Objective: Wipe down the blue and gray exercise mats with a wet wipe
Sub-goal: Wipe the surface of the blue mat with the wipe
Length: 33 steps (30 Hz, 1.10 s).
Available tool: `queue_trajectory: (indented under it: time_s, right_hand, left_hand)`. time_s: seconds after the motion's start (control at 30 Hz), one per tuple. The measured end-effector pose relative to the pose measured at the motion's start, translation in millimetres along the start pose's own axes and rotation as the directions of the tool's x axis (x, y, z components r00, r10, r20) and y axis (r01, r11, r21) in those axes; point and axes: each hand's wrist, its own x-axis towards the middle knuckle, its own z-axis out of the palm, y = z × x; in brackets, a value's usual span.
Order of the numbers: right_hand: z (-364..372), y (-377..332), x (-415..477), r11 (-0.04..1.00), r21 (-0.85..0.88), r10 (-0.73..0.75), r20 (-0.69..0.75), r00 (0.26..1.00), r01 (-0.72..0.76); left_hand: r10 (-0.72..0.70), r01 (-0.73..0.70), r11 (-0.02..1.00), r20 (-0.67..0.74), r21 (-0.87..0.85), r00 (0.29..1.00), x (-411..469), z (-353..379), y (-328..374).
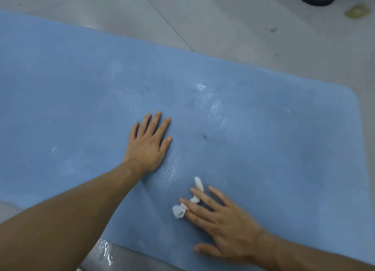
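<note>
A: Blue foam exercise mat [263, 149] lies flat on the gray floor [223, 27]. Where's the crumpled white wet wipe [178, 210]?
B: Pressed under the right hand [221, 218], fingers straight. The left hand [149, 143] braces flat. I'd overlap strokes.

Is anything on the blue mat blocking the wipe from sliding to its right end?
Nothing visible does. The right hand presses the wipe on the mat; the left hand rests flat on its other side.

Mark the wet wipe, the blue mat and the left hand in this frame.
wet wipe [179, 210], head view, on its bunched lower end.
blue mat [284, 149], head view, on bare surface right of centre.
left hand [147, 147], head view, on the back of the hand.
</note>
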Motion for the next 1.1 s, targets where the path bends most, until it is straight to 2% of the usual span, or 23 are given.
queue_trajectory:
  time_s: [0.07,0.13,0.27,0.37,0.53,0.6,0.67,0.77,0.83,0.9,1.0,1.1]
  right_hand:
    - [-4.9,21.2,-1.3,0.998,-0.027,0.062,0.001,0.998,-0.062]
    - [-13.9,58.1,-2.2,0.973,-0.016,0.232,0.005,0.973,-0.232]
    - [-21.6,139.8,-24.2,0.787,0.038,0.616,-0.008,0.787,-0.616]
    - [-24.3,174.0,-43.0,0.707,0.058,0.706,0.014,0.708,-0.705]
    - [-24.1,167.2,-41.7,0.699,0.184,0.7,0.024,0.714,-0.691]
    - [-20.2,147.6,-40.7,0.755,0.17,0.637,0.035,0.77,-0.633]
    - [-14.0,119.7,-45.6,0.849,0.105,0.518,0.032,0.855,-0.518]
    - [-2.9,70.5,-58.5,0.963,0.038,0.268,0.016,0.963,-0.268]
    - [10.4,37.7,-67.9,0.993,0.009,0.116,-0.015,0.993,-0.116]
    - [20.7,10.8,-75.6,0.999,-0.005,0.046,-0.031,0.998,-0.046]
    - [23.6,5.8,-80.7,0.996,-0.005,0.092,-0.002,0.996,-0.092]
    - [16.1,43.5,-81.8,0.958,0.029,0.285,0.028,0.958,-0.286]
  left_hand:
    - [-0.002,0.002,1.0,-0.013,0.003,1.0,-1.0,0.9,0.9]
    - [-0.001,0.001,1.0,-0.008,0.004,1.0,-1.6,1.2,1.3]
    - [-0.008,0.008,1.0,-0.001,-0.014,1.0,-3.3,-1.1,3.2]
    - [-0.018,0.018,1.0,0.004,-0.024,1.0,-7.6,-2.7,8.1]
    - [-0.045,0.045,0.998,-0.004,-0.05,0.999,-16.9,-1.7,22.7]
    - [-0.046,0.045,0.997,-0.007,-0.064,0.999,-19.4,0.0,29.3]
    - [-0.042,0.041,0.997,-0.014,-0.068,0.999,-20.7,1.2,35.6]
    - [-0.022,0.022,0.998,-0.012,-0.065,1.0,-20.8,2.4,47.6]
    - [-0.025,0.024,0.997,-0.017,-0.068,1.0,-20.1,3.9,56.7]
    - [-0.031,0.029,0.997,-0.028,-0.076,0.999,-19.8,5.6,63.0]
    - [0.064,-0.065,0.997,-0.024,-0.05,0.998,-19.2,9.7,74.4]
    - [0.138,-0.139,0.99,-0.012,-0.035,0.99,-19.1,17.0,99.5]
